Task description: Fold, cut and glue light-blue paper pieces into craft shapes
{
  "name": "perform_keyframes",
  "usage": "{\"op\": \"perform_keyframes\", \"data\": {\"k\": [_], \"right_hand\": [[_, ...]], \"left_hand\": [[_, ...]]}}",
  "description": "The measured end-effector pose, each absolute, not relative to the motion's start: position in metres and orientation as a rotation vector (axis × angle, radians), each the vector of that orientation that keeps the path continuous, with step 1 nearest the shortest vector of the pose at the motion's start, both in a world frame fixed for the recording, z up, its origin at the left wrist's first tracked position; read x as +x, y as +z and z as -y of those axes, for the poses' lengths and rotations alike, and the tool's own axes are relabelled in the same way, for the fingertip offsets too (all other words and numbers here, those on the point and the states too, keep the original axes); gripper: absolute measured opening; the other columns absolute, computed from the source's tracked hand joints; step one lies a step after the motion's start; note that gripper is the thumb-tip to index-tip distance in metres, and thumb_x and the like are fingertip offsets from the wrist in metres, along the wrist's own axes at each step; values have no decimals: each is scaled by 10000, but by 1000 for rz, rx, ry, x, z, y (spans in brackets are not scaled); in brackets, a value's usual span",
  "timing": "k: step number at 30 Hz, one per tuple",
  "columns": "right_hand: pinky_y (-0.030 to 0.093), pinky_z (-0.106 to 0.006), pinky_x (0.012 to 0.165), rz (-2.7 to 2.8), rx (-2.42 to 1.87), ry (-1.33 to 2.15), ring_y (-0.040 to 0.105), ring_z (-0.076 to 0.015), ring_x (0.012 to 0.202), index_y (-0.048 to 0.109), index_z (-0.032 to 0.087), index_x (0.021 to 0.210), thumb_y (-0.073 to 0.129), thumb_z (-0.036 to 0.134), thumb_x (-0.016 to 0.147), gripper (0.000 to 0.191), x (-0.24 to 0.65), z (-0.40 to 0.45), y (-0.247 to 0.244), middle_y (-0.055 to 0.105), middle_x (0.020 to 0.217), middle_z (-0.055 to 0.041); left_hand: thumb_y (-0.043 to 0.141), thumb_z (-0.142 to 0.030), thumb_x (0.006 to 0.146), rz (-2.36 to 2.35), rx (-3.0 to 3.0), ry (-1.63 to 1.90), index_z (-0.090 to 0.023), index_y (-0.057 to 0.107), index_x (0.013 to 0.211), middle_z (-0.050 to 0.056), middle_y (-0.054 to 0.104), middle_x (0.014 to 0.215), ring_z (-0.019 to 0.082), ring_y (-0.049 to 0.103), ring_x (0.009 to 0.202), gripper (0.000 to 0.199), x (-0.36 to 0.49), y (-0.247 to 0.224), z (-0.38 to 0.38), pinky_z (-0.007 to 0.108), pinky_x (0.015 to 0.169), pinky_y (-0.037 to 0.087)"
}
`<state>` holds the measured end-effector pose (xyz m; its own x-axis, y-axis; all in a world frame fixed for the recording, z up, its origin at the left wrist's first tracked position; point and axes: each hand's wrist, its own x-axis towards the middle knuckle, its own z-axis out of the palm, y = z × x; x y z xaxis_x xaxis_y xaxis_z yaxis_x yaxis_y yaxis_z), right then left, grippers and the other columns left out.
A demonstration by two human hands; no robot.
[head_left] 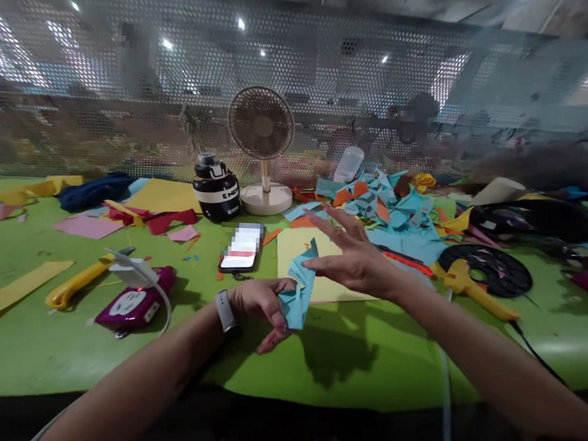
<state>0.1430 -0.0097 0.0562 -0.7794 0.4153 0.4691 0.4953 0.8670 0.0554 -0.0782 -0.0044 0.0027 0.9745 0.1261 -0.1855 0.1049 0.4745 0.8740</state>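
Note:
A folded light-blue paper or felt piece (298, 292) is pinched in my left hand (264, 304), low over the green table. Its layers form a pointed upper end and a wider lower end. My right hand (353, 259) is at the upper right side of the piece, the thumb at its edge and the other fingers spread upward. Whether that thumb presses on the piece I cannot tell. Behind and below my right hand lies a pale yellow sheet (287, 246). A phone (243, 247) with a lit screen rests just left of the sheet.
Blue and orange scraps (396, 205) heap up at the back right. A desk fan (262, 125) and a black bottle (216, 191) stand in front of the perforated screen. Yellow glue guns (483, 297) lie on both sides, near a purple power block (137, 304) and a black reel (510, 272).

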Motion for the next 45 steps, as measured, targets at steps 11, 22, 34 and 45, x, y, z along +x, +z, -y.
{"op": "perform_keyframes", "data": {"k": [11,22,34,45], "right_hand": [[279,-519,1076,2601,-918,-195,249,-285,1386,666,176,850,431,281,948,275,170,-8,48,440,1437,-100],[351,-514,1027,2663,-976,-139,399,-295,1305,702,184,887,508,349,915,256,182,-28,32,568,1317,-110],[386,-443,1008,2517,-1087,-159,506,-257,1217,667,158,1055,548,345,894,274,190,-21,15,601,1269,-143],[456,-429,836,1994,-2544,-158,585,-362,1033,603,142,1170,593,341,741,474,362,65,39,614,1159,-184]], "left_hand": [[534,-577,812,-679,1103,788,-191,669,914,35,722,817,170,657,766,422,-81,7,-35,275,711,492],[674,-440,769,-851,1811,725,-171,676,730,118,658,1168,262,561,1119,272,-76,8,-23,398,994,362],[672,-477,726,-919,1967,596,-196,688,839,123,613,1234,296,537,1148,303,-85,-8,-39,415,961,404],[612,-518,717,-1243,2285,552,-207,702,861,34,582,751,221,557,761,354,-92,13,-37,309,697,418]]}}
